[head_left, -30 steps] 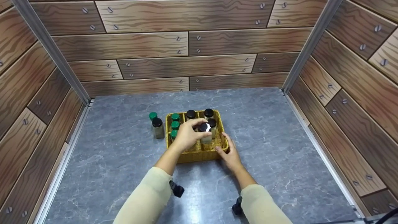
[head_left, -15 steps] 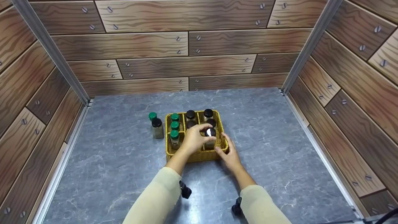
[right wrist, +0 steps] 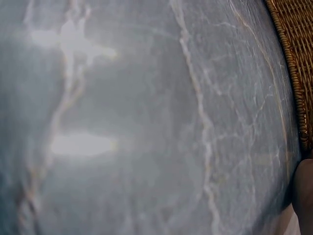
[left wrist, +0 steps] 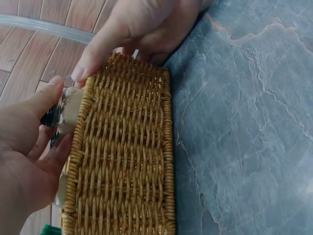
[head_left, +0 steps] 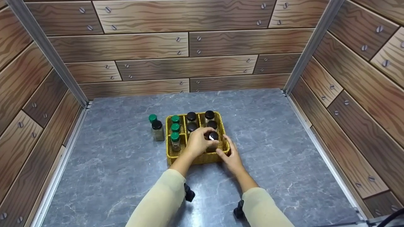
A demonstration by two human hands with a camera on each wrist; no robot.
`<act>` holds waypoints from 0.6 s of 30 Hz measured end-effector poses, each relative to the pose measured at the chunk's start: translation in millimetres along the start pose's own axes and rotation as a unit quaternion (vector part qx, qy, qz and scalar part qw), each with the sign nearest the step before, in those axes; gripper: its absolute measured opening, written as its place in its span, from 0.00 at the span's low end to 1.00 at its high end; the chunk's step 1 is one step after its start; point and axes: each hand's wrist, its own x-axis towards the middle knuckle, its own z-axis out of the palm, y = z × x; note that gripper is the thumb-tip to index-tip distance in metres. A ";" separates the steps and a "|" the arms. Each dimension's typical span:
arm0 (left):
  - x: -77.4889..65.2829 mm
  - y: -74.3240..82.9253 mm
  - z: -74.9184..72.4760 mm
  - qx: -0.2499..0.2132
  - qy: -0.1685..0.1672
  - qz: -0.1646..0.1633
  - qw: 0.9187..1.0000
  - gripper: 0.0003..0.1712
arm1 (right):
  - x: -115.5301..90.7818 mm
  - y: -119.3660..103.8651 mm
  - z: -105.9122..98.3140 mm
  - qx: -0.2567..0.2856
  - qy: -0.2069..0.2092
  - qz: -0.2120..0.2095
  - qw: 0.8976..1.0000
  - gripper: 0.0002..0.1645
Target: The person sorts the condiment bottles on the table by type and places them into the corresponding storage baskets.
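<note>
My left hand (head_left: 197, 143) pinches a black-lidded spice jar (head_left: 213, 136) between thumb and fingers, low in the front right compartment of the yellow wicker basket (head_left: 202, 160). In the left wrist view, the jar's clear body (left wrist: 72, 108) shows above the basket rim (left wrist: 78, 142), partly covered by fingers. At the basket's front right corner, my right hand (head_left: 233, 158) grips the wall, thumb in front and fingers along the right side. Green-capped jars (head_left: 175, 142) stand in the left column. Black-lidded jars (head_left: 191, 116) fill places in the middle and right columns.
Left of the basket, on the grey marbled table (head_left: 120, 164), stand a black-lidded jar (head_left: 158, 134) and a green-capped jar (head_left: 152, 118) behind it. Wood-patterned walls (head_left: 157, 47) enclose the back and both sides.
My left hand has moved right and towards the front, lowering the black-lidded spice jar into the front right compartment. My right hand has kept its grip on the basket corner.
</note>
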 end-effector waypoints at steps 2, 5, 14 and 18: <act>0.7 -0.7 0.9 0.005 0.001 0.001 1.000 0.24 | 0.3 0.9 0.6 -0.005 0.000 0.000 1.000 0.43; 6.0 -15.9 9.8 0.011 0.009 0.009 1.000 0.26 | 0.8 1.2 0.5 -0.005 -0.001 -0.003 1.000 0.42; 14.2 -39.1 28.7 0.044 0.015 0.003 0.999 0.29 | -0.1 0.1 -1.0 -0.005 0.000 0.005 1.000 0.43; 8.2 -19.3 12.1 0.032 -0.024 -0.005 0.999 0.29 | -0.8 -0.4 -0.4 0.005 0.003 0.005 1.000 0.44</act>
